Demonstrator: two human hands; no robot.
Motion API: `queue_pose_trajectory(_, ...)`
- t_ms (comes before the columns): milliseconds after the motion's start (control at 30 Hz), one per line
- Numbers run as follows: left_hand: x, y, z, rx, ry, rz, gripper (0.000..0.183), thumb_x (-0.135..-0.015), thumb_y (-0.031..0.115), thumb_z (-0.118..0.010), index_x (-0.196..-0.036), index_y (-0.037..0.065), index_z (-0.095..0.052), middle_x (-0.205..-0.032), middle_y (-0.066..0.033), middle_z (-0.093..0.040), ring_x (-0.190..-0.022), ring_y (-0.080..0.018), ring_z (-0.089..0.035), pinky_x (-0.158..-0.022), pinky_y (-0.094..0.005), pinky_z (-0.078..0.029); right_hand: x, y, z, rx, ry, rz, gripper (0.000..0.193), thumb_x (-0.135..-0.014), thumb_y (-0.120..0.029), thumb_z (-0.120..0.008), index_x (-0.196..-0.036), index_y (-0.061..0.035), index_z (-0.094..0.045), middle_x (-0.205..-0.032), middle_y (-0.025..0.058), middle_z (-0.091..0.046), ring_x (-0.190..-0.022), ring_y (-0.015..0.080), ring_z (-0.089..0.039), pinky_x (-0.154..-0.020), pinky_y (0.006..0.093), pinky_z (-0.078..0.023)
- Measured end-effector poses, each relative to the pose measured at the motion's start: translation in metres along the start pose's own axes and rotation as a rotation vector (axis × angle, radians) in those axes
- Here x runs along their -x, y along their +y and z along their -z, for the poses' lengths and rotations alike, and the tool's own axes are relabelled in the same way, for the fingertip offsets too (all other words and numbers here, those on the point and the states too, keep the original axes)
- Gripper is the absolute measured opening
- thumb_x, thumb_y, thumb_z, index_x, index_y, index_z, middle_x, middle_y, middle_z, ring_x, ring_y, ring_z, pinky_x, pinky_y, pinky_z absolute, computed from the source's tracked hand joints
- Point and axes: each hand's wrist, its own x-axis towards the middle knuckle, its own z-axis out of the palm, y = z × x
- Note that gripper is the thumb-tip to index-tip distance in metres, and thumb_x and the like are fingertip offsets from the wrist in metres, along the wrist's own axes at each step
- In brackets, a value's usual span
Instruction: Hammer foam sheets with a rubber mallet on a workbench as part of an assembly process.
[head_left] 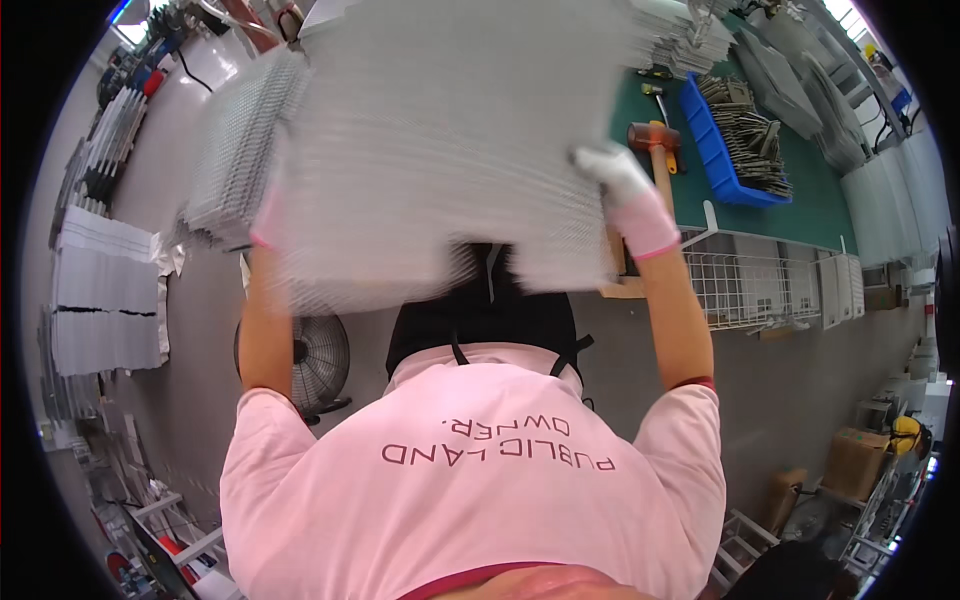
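- Well left of the left hand (268, 220), a pile of white sheets (105, 290), apparently stacked flush to keep edges even.
- Just left of the same hand, a stack of grey mesh panels (245, 140), squared up, probably to save space.
- At the left hand itself, mostly hidden and blurred beside the load; cannot tell whether closed on it.
- Below that hand, a floor fan (320, 355), likely for cooling.
- Between both hands, a pale grey panel (450, 150), notched along the near edge; held wide, presumably for balance. Too blurred to tell whether single or several.
- Right hand (625, 190), gloved, gripping the panel's right edge; glove probably against sharp metal.
- Just right of that hand, a mallet (659, 160) on the green surface (815, 200), handle toward the body, seemingly for easy pickup.
- Farther right, a blue bin (712, 140), keeping metal parts (745, 130) together.
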Motion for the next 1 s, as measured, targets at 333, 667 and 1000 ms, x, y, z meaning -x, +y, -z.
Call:
queue_pose_trajectory(333,0.005,-0.019,-0.098,0.121,0.145,-0.497,0.064,-0.094,0.010,-0.072,-0.150,-0.003,-0.045,-0.134,-0.0164,-0.063,-0.121,-0.0237,-0.064,-0.106,-0.0375,-0.052,0.006,0.009,0.013,0.226,0.251,0.298,0.039,-0.092,-0.007,-0.074,-0.125,0.0082,-0.060,-0.115,0.0122,-0.070,-0.101,0.0158,-0.066,-0.092,0.0286,-0.053)
queue_pose_trajectory(667,-0.081,-0.067,-0.102,-0.076,0.382,-0.085,0.071,-0.091,0.020,-0.081,-0.146,-0.009,-0.046,-0.131,-0.0218,-0.064,-0.119,-0.0257,-0.064,-0.102,-0.0372,-0.053,-0.035,0.035,0.061,0.393,0.389,-0.305,0.047,-0.092,-0.017,-0.079,-0.127,0.0092,-0.062,-0.114,0.0096,-0.072,-0.102,0.0141,-0.065,-0.093,0.0283,-0.052)
queue_pose_trajectory(1000,-0.318,0.072,-0.048,-0.143,0.306,-0.305,0.071,-0.094,0.028,-0.079,-0.146,-0.010,-0.048,-0.131,-0.0171,-0.066,-0.117,-0.0212,-0.065,-0.098,-0.0334,-0.052,-0.300,-0.024,0.163,0.550,0.394,0.022,0.068,-0.093,-0.024,-0.079,-0.139,0.0176,-0.050,-0.121,0.0168,-0.070,-0.108,0.0203,-0.066,-0.093,0.0306,-0.052)
